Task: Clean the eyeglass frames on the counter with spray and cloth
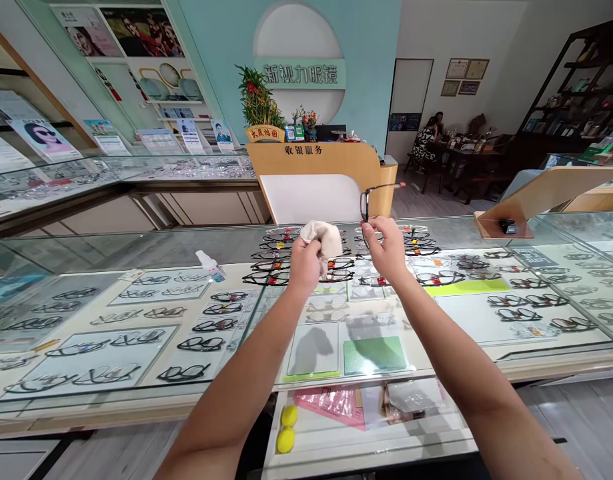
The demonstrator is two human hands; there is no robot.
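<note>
A crumpled pale cloth (328, 238) is gripped in my left hand (305, 265), raised over the glass counter. To its right, my right hand (386, 248) pinches a dark pair of glasses (365, 205) by the frame, one temple reaching out to the right with a red-orange tip. The cloth and the glasses are apart. Beneath both hands, rows of folded glasses (267, 279) with small red or orange tags lie on the glass counter (186, 248). A small white bottle (211, 266) stands left of my left hand.
An open drawer (331, 460) below the counter holds two yellow round objects (287, 429) and a pink packet (331, 405). A wooden stand (523, 201) is at the right. Behind is a reception desk (316, 160); people sit at the far right.
</note>
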